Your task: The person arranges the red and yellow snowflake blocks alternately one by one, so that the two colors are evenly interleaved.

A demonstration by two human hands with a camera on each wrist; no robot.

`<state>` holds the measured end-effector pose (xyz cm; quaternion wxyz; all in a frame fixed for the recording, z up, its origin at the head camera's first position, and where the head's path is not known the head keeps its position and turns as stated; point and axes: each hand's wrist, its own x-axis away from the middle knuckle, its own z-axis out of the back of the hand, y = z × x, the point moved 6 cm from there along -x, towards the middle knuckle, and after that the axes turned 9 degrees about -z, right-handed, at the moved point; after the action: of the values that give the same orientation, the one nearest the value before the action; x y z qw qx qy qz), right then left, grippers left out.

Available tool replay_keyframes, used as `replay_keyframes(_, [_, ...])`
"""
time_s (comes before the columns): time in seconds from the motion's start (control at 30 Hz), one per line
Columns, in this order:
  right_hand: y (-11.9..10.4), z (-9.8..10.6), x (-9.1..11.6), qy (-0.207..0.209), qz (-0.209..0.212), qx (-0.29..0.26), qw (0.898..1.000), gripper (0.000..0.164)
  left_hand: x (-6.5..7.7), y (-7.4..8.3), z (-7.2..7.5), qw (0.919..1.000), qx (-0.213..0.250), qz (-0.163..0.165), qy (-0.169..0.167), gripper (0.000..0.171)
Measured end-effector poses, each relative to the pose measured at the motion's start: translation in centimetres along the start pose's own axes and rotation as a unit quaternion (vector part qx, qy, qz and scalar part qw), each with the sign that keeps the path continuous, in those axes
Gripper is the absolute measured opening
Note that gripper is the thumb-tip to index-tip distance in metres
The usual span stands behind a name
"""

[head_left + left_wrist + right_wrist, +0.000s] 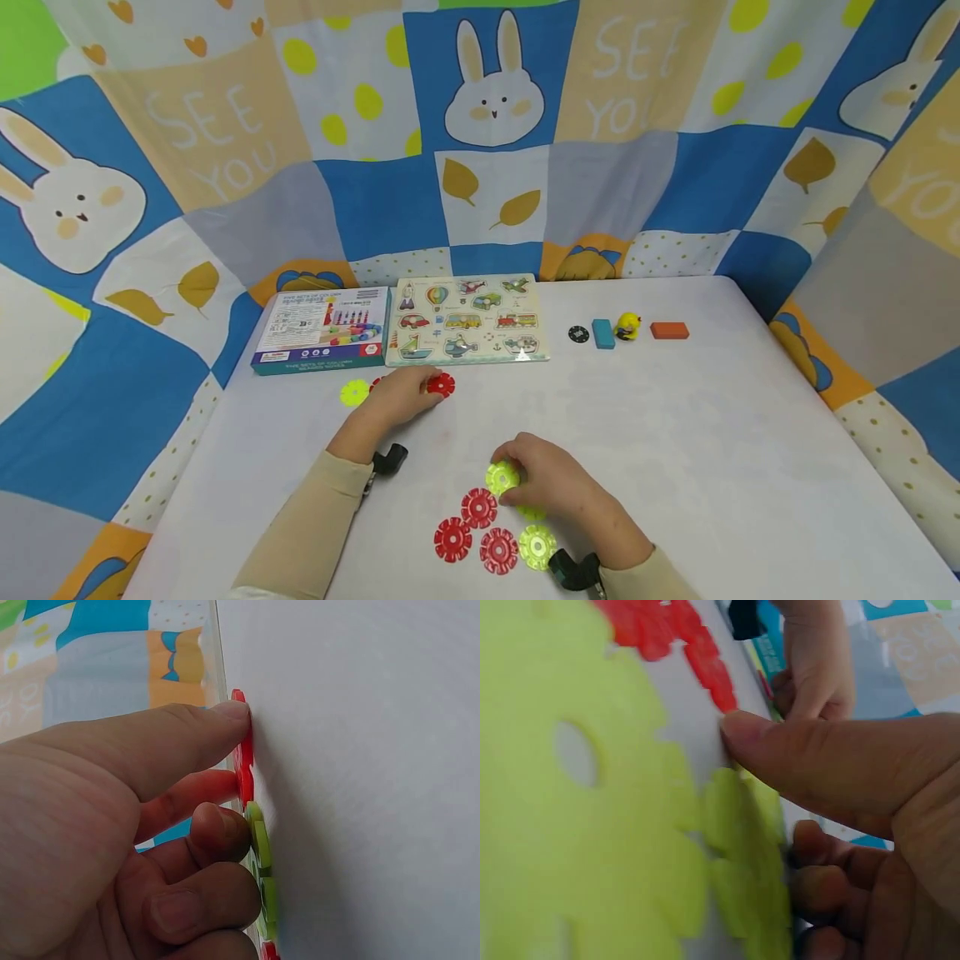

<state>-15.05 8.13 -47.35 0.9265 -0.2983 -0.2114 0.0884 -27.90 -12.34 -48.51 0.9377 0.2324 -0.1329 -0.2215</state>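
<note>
My left hand (399,397) is at the row of notched plastic discs before the boxes, its thumb and a finger pinching a red disc (442,384). In the left wrist view a green disc (261,855) sits beside that red one, under the curled fingers. A yellow-green disc (354,392) lies at the row's left end. Nearer the front, my right hand (553,475) grips a yellow-green disc (501,477) by its edges between thumb and fingers. Another yellow-green disc (532,512) is partly hidden beneath this hand. Close by lie a further yellow-green disc (537,547) and several red discs (498,551).
Behind the row lie a boxed set (322,329) and a wooden picture puzzle (468,321). Further right stand a black round piece (578,334), a blue block (603,333), a yellow duck (627,326) and an orange block (670,331). A patterned curtain (495,200) borders the table.
</note>
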Motion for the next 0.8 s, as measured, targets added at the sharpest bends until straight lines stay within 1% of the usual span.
replay_keyframes(0.17, [0.32, -0.38, -0.27, 0.032, -0.012, 0.001, 0.999, 0.042, 0.1, -0.17, -0.11, 1.0, 0.002, -0.004, 0.004, 0.055])
replay_keyframes(0.27, [0.39, -0.46, -0.44, 0.042, -0.015, 0.001, 0.999, 0.042, 0.1, -0.22, -0.13, 0.9999, 0.004, -0.007, 0.006, 0.055])
replay_keyframes(0.5, [0.38, -0.53, -0.56, 0.042, -0.028, -0.007, 0.999, 0.041, 0.18, -0.01, -0.14, 1.0, 0.001, -0.007, 0.002, 0.055])
replay_keyframes(0.63, [0.37, -0.49, -0.45, 0.042, -0.024, -0.013, 0.999, 0.042, 0.16, -0.01, -0.18, 1.0, 0.0, -0.007, 0.003, 0.055])
replay_keyframes(0.8, [0.06, 0.02, 0.05, 0.031, -0.021, -0.039, 0.999, 0.034, 0.11, -0.04, -0.25, 1.0, -0.001, -0.007, 0.005, 0.055])
